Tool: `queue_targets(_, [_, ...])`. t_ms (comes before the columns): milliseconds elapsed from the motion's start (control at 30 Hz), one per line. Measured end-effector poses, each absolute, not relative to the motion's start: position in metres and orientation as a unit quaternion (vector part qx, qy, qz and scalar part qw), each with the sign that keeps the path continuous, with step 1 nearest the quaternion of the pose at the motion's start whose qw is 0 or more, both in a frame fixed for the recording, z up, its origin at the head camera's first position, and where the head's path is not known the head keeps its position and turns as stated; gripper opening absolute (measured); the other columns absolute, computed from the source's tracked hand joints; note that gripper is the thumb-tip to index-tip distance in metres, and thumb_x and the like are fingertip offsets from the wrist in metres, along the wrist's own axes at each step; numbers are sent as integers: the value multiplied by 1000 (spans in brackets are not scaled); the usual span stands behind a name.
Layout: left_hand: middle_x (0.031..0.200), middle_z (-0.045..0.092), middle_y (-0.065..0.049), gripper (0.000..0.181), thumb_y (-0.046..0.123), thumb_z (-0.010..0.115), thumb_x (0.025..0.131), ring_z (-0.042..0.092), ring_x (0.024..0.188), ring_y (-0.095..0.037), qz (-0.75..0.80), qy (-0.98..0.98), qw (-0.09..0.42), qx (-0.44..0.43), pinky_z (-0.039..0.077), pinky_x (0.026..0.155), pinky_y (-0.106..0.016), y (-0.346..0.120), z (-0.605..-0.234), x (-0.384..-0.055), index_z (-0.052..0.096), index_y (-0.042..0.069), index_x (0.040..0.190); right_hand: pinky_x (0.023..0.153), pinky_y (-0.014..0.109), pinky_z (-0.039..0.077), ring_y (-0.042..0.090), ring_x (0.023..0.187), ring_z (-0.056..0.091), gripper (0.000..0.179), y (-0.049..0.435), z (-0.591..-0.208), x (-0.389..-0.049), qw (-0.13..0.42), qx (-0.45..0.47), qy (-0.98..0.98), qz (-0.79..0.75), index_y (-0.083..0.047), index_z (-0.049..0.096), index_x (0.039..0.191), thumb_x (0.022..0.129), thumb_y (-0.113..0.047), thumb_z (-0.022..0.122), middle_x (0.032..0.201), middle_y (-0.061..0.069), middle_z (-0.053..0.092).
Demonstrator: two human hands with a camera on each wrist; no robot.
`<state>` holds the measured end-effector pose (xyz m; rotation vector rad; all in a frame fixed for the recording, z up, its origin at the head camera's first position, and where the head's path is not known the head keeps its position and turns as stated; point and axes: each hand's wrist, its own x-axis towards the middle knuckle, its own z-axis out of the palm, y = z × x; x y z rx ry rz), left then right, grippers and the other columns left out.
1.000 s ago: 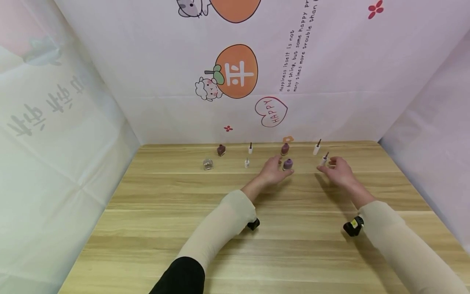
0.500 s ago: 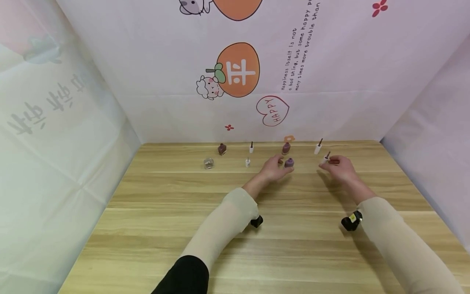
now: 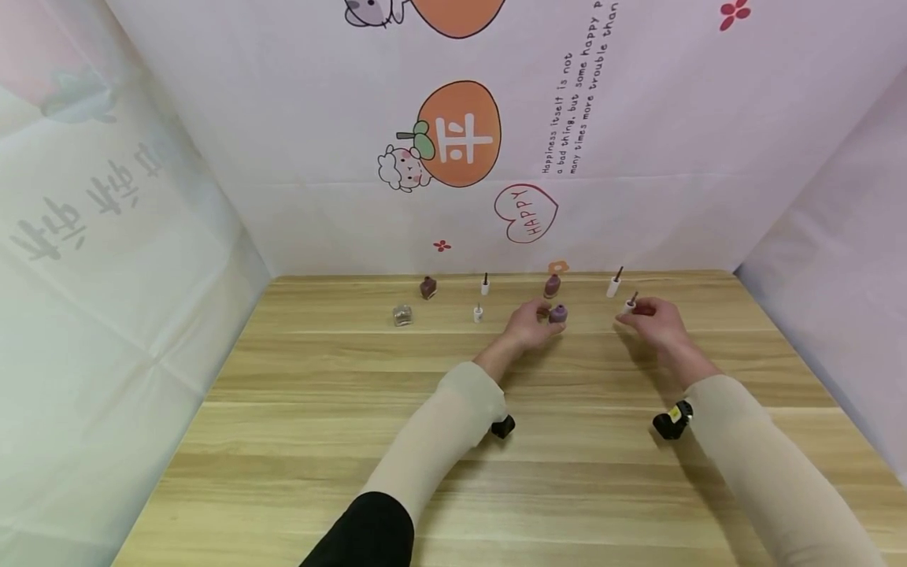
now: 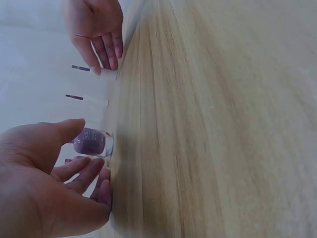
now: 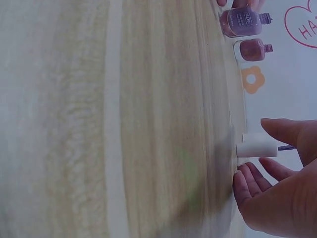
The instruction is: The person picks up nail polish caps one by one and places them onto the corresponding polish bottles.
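My left hand (image 3: 530, 324) is at a small purple nail polish bottle (image 4: 90, 142), which stands uncapped on the table. Thumb and fingers lie on either side of it; firm contact cannot be made out. On the right, my right hand (image 3: 655, 321) curves loosely around a white nail polish cap (image 5: 256, 149), its brush pointing up. A narrow gap shows between the thumb and this cap in the right wrist view. Behind the purple bottle stands a mauve nail polish bottle (image 3: 552, 286). A second white brush cap (image 3: 613, 283) stands behind the one at my right hand.
Farther left are a dark brownish-red bottle (image 3: 428, 287) and a clear glittery bottle (image 3: 402, 315). Two more white brush caps (image 3: 485, 285) stand between the bottle pairs. A printed cloth (image 3: 319, 157) rises at the back edge of the wooden table (image 3: 319, 441).
The fingers of both hands have drawn slightly closer around the purple bottle and the front right cap. Bottles and caps keep their places; the head view has shifted a little.
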<state>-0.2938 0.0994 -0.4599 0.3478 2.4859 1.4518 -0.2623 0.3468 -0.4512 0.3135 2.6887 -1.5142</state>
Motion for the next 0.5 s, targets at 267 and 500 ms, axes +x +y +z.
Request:
queue_targets(267, [132,67,-7,45,23,74,96,60,123,-22,477,865,102,116,48,104,-31,104,-464,-296,62,8,137,85,21,44,30,121,47,59,348,-453,-265,12,119,862,-493,10,42,148,101,-18,64,144,26,47])
queue_targets(500, [128,68,-5,41,25,74,96,60,122,-22,461,877,87,107,46,106,-31,107,-467,-298,66,13,134,84,21,45,20,113,48,58,349,-454,-266,7,137,855,-501,8,45,147,101,-20,65,145,24,47])
